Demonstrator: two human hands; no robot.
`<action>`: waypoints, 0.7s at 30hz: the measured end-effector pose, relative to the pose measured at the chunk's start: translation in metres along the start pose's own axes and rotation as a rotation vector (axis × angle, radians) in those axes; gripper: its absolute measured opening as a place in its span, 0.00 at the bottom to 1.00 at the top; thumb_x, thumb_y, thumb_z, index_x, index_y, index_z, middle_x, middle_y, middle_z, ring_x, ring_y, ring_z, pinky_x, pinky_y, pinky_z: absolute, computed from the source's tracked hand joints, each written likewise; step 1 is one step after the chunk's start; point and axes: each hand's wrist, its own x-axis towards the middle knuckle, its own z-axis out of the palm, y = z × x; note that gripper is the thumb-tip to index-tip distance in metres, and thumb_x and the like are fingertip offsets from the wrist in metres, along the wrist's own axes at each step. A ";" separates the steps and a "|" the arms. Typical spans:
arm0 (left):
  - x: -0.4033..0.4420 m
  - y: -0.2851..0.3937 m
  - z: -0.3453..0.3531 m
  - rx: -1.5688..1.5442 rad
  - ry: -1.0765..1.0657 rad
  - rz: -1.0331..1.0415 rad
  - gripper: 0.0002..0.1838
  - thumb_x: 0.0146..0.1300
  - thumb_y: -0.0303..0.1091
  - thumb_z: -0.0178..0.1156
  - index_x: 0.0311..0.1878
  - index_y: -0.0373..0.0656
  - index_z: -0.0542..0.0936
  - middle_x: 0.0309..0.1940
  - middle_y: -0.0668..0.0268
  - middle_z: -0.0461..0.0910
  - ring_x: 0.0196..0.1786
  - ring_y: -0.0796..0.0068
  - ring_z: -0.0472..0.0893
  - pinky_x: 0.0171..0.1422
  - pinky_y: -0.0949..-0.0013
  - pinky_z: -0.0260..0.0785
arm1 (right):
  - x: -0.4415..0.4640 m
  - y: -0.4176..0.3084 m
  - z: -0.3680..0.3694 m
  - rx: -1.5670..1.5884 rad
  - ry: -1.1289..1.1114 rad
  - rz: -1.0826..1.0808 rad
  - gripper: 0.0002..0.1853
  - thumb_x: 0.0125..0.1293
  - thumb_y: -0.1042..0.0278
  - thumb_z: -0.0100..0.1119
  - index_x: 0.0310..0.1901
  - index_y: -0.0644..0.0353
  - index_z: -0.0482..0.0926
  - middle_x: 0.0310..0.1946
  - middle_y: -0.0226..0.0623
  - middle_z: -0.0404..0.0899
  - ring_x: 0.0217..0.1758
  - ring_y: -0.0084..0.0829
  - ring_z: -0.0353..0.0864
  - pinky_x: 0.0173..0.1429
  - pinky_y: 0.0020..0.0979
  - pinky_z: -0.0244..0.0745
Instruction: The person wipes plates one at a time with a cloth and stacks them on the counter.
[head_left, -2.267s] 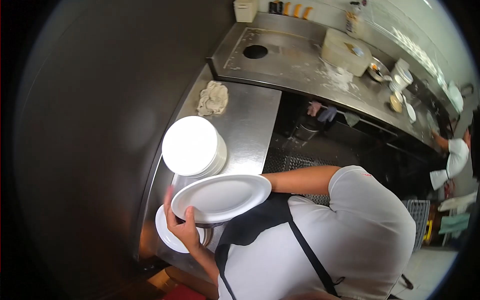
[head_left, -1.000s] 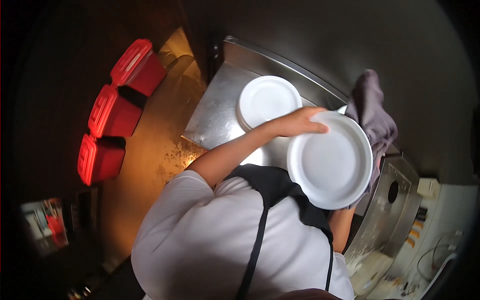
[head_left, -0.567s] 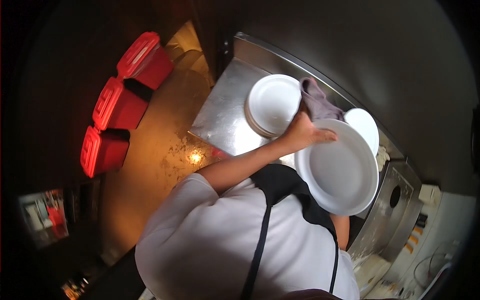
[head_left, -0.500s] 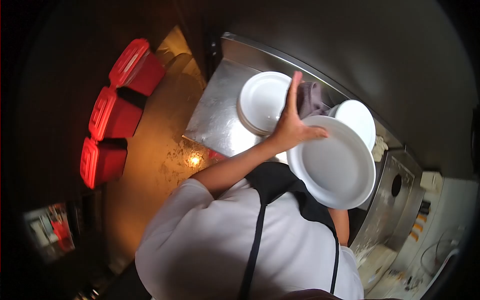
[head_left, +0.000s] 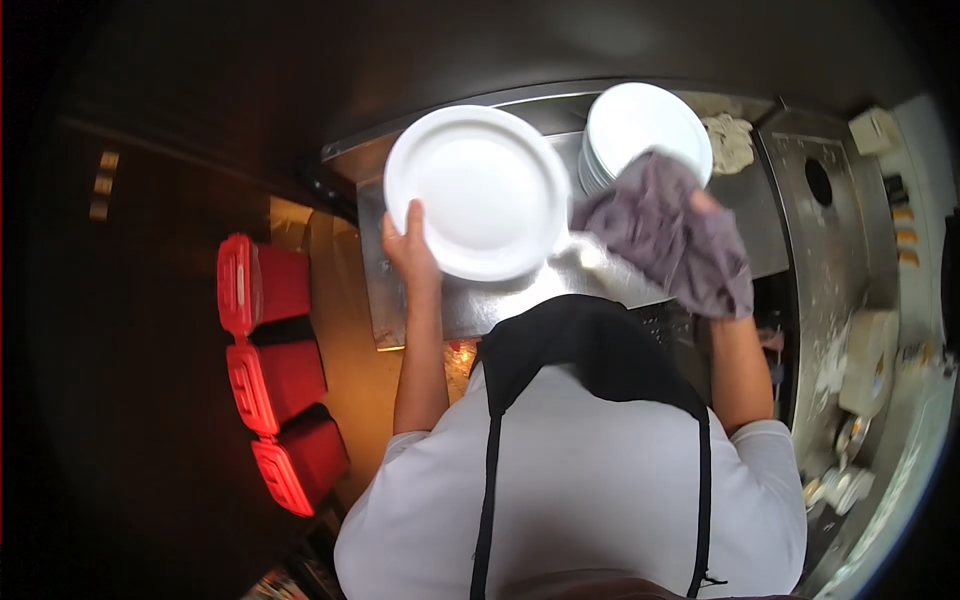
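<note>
My left hand point(head_left: 412, 247) grips a round white plate point(head_left: 476, 192) by its near left rim, thumb on top. The plate is held up over the steel counter point(head_left: 470, 305) and hides what lies beneath. A crumpled grey-purple cloth point(head_left: 665, 235) hangs in my right hand point(head_left: 706, 203), which it mostly covers; some fingers show at its upper right. The cloth is close to the held plate's right side and overlaps the view of a stack of white plates point(head_left: 640, 120) at the back of the counter.
Several red lidded bins point(head_left: 275, 380) stand in a row at the left. Behind the plate stack to the right lies a pale cloth point(head_left: 728, 143). A steel sink unit point(head_left: 825, 260) with a round dark hole runs along the right, with a white container point(head_left: 868, 360) on it.
My left hand was spread in the air and now grips a plate. The cloth, lying on the counter before, is now in my right hand. The view has turned.
</note>
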 end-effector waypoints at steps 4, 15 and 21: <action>0.023 -0.054 -0.025 0.072 0.053 0.000 0.13 0.74 0.32 0.61 0.52 0.29 0.78 0.47 0.58 0.84 0.45 0.70 0.83 0.51 0.66 0.76 | 0.030 -0.043 -0.076 -1.237 0.433 -0.395 0.31 0.67 0.45 0.64 0.62 0.60 0.77 0.58 0.43 0.81 0.60 0.39 0.82 0.63 0.37 0.78; 0.012 -0.084 -0.042 0.243 0.213 -0.025 0.19 0.73 0.31 0.58 0.62 0.30 0.77 0.56 0.52 0.82 0.53 0.61 0.83 0.59 0.60 0.75 | 0.128 -0.036 -0.228 -2.260 0.686 -0.702 0.28 0.60 0.51 0.65 0.58 0.60 0.83 0.73 0.56 0.68 0.78 0.56 0.63 0.78 0.48 0.62; 0.014 -0.093 -0.029 0.233 0.254 -0.143 0.21 0.72 0.29 0.58 0.65 0.30 0.76 0.59 0.51 0.80 0.56 0.58 0.82 0.64 0.60 0.73 | 0.130 0.003 -0.176 -2.176 0.266 -0.632 0.23 0.57 0.63 0.64 0.53 0.64 0.85 0.70 0.52 0.72 0.75 0.53 0.70 0.77 0.45 0.66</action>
